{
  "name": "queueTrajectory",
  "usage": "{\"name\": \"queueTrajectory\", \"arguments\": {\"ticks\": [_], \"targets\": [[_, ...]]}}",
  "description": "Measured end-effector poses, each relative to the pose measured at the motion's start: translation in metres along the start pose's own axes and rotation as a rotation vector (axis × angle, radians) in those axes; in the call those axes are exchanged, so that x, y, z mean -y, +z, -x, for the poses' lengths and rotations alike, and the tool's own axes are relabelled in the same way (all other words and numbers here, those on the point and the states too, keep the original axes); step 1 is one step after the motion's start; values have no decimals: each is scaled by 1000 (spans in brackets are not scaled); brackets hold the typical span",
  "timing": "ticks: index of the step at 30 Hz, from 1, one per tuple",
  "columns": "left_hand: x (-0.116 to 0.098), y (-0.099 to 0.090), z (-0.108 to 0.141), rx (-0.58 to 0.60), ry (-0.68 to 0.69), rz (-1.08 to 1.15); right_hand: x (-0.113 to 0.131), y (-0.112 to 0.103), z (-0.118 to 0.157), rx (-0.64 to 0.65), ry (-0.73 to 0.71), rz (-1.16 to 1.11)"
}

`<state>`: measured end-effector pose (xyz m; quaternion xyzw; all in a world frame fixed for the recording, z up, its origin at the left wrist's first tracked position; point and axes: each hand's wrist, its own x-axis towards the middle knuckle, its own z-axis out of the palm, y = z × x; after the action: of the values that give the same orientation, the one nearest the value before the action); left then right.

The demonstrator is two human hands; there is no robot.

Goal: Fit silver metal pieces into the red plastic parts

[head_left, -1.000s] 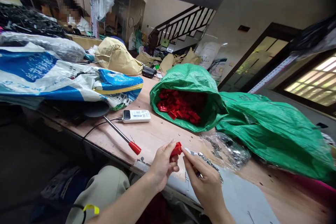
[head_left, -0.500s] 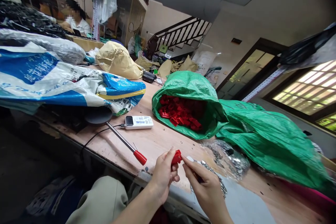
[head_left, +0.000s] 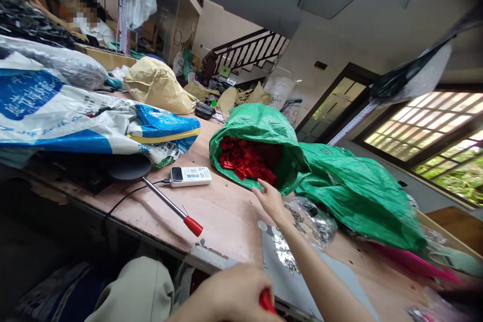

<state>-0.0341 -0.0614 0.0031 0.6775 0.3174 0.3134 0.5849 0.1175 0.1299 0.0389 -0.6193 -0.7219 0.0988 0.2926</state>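
At the bottom centre of the frame, left hand (head_left: 230,294): kinda blurry and cut off by the edge, but it's curled around a red piece (head_left: 267,300). Can't make out how each finger sits.
Right hand (head_left: 269,202): around the middle of the frame, arm coming up from lower right, fingers stretched out and a bit apart, nothing I can see in them. It's right at the lower lip of the green bag (head_left: 264,122); can't tell if it's actually touching.
Red pile (head_left: 243,160): a whole heap of the same sort of red bits, sitting inside the mouth of that bag, centre of the frame.
Grey sheet (head_left: 292,293): lower centre, partly under the forearm, with shiny metal bits (head_left: 285,251) scattered on it.
Clear plastic bag (head_left: 320,224): just right of the hand, more small metallic stuff in it.
Red-handled lever (head_left: 193,226): left of centre, slanting down over the bench (head_left: 230,206).
White gadget (head_left: 192,176): left of the green bag, cable plugged in.
Blue-and-white sack (head_left: 90,126): sprawled across the left side.
Other person (head_left: 100,32): upper left, white top, well apart from all this.
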Motion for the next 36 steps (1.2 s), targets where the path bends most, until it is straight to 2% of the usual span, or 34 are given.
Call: {"name": "queueTrajectory", "arguments": {"ticks": [2,4,7,9,11,14,17,20,22,24,28,32,36], "targets": [[19,19,-2,-60,22,-216,4,8,-28,13,15,78],[30,31,-5,-143,64,-294,9,18,-48,26,47,135],[25,33,-7,-62,87,-340,14,31,-59,29,113,178],[12,27,-8,-67,102,-325,15,36,-57,0,169,181],[1,22,-12,-176,129,-286,15,35,-49,-46,215,163],[-4,16,-25,-433,121,-185,12,27,-24,-86,218,104],[6,7,-39,-693,77,-144,3,17,13,-63,162,35],[19,-3,-51,-852,58,-265,-10,10,47,-17,122,-7],[24,-8,-56,-885,41,-337,-20,4,58,-5,120,-6],[25,-11,-61,-892,7,-403,-31,-5,57,-14,135,5],[18,-16,-71,-912,-96,-519,-36,-20,29,-23,147,-11],[14,-23,-83,-980,-179,-513,-12,-4,-3,66,104,-107],[25,-35,-90,-985,-135,-361,21,23,-5,180,138,-231]]}}
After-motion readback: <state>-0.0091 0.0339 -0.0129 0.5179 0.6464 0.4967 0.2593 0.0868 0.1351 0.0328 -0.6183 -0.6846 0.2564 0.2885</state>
